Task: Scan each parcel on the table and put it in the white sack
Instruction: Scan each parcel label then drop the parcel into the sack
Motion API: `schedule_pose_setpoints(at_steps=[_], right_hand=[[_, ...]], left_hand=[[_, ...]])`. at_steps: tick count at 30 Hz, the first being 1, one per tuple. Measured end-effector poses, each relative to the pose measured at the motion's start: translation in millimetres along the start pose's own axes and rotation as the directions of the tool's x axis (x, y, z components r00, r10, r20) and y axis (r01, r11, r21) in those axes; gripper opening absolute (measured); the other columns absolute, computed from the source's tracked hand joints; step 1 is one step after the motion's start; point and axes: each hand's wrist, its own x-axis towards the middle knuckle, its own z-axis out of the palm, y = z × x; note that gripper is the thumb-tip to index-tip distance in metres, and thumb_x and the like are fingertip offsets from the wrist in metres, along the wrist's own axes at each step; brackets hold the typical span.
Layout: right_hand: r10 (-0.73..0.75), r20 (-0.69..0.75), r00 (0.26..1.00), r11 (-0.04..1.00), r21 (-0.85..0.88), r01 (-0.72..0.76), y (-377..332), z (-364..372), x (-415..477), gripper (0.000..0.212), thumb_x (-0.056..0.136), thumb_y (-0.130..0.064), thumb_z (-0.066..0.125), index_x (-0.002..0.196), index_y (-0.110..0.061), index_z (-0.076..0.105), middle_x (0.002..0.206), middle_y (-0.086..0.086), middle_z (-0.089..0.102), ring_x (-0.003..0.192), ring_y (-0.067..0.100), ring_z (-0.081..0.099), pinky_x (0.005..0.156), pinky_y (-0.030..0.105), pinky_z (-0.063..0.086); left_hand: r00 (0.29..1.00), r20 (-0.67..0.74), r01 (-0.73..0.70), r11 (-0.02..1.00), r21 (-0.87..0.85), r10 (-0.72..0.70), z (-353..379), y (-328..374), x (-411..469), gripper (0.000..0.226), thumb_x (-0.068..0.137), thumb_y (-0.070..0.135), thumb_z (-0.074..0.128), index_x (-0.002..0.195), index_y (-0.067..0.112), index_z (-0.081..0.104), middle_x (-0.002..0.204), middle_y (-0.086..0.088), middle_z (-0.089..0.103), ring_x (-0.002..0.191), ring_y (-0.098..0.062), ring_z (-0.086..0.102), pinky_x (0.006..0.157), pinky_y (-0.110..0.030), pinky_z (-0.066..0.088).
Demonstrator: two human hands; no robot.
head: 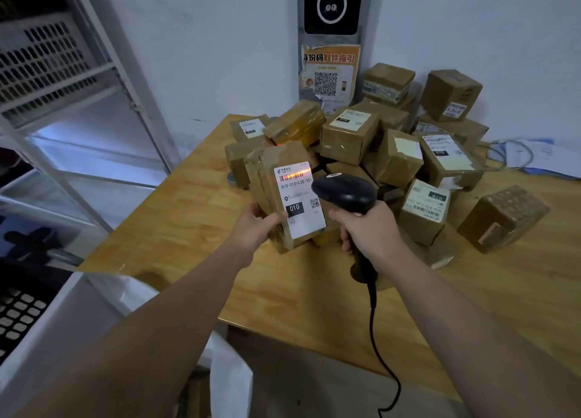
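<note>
Below and left of the held parcel (276,194), the white sack (232,386) shows as soft, crumpled sheeting off the tabletop (298,298) edge. The left hand (254,225) grips the parcel's lower corner, thumb on its front. It is a brown cardboard block under glossy tape. That tape looks slick, so a corner grip could let it twist or drop. Its smooth white label (298,197) carries the orange beam across the barcode. Just right of the parcel, the right hand (367,229) wraps the matte black scanner (345,192) handle. Its cable (375,329) could snag on the wood edge. Further right, the pile of parcels (399,153) sits loosely and might topple if nudged.
</note>
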Motion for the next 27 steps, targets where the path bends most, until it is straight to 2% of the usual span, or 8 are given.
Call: schedule_pose_setpoints(at_steps=[3,9,14,16,24,27], right_hand=[[0.013,0.014,1.000,1.000,-0.026,-0.013,2.1,0.7,-1.8,0.026,0.086,-0.024,0.069,0.067,-0.008,0.063,0.053,0.003,0.059,0.043,0.012,0.055,0.051,0.026,0.047],[0.005,0.023,1.000,1.000,-0.011,-0.005,-2.1,1.4,-4.6,0.025,0.085,-0.022,0.068,0.066,-0.006,0.064,0.053,0.005,0.058,0.045,0.016,0.056,0.052,0.028,0.049],[0.029,0.029,0.999,0.998,0.052,-0.031,-1.7,2.7,-6.7,0.025,0.084,-0.018,0.068,0.063,-0.005,0.062,0.052,0.007,0.056,0.044,0.018,0.054,0.050,0.029,0.049],[0.030,0.029,0.999,0.998,0.058,-0.032,-0.6,3.5,-7.7,0.024,0.084,-0.018,0.068,0.064,-0.005,0.063,0.052,0.006,0.057,0.045,0.018,0.054,0.051,0.030,0.050],[0.033,0.019,0.999,0.995,0.095,-0.034,4.3,4.8,-7.1,0.025,0.084,-0.021,0.068,0.065,-0.004,0.063,0.055,0.008,0.058,0.046,0.016,0.056,0.053,0.028,0.051],[0.024,0.054,0.998,0.993,0.115,-0.030,5.8,5.5,-5.2,0.025,0.084,-0.020,0.069,0.068,-0.003,0.064,0.057,0.009,0.059,0.047,0.015,0.056,0.049,0.023,0.050]], left_hand=[[1.000,-0.011,0.013,1.000,0.013,-0.013,-2.1,-3.7,4.6,0.050,0.082,0.025,0.074,0.126,0.017,0.053,0.116,0.000,0.061,0.109,-0.019,0.058,0.094,-0.040,0.049],[0.999,-0.026,0.026,1.000,0.014,-0.026,-1.0,-8.9,9.6,0.061,0.075,0.031,0.078,0.127,0.014,0.052,0.117,-0.002,0.062,0.109,-0.020,0.059,0.089,-0.038,0.050],[0.999,-0.035,0.035,0.999,0.024,-0.034,1.7,-8.7,11.4,0.064,0.074,0.034,0.078,0.130,0.017,0.052,0.118,0.000,0.062,0.111,-0.019,0.058,0.095,-0.041,0.050],[0.999,-0.031,0.035,0.999,0.031,-0.034,2.2,-9.5,12.2,0.066,0.072,0.036,0.078,0.130,0.017,0.052,0.118,0.001,0.063,0.111,-0.019,0.059,0.091,-0.038,0.051],[0.999,-0.034,0.005,1.000,0.027,-0.005,4.3,-7.9,7.9,0.051,0.082,0.027,0.073,0.128,0.017,0.054,0.115,0.001,0.063,0.103,-0.012,0.059,0.076,-0.027,0.047],[0.999,-0.050,0.009,1.000,0.022,-0.008,3.6,-10.5,5.2,0.059,0.079,0.031,0.076,0.131,0.018,0.050,0.119,0.001,0.061,0.107,-0.015,0.059,0.080,-0.029,0.048]])
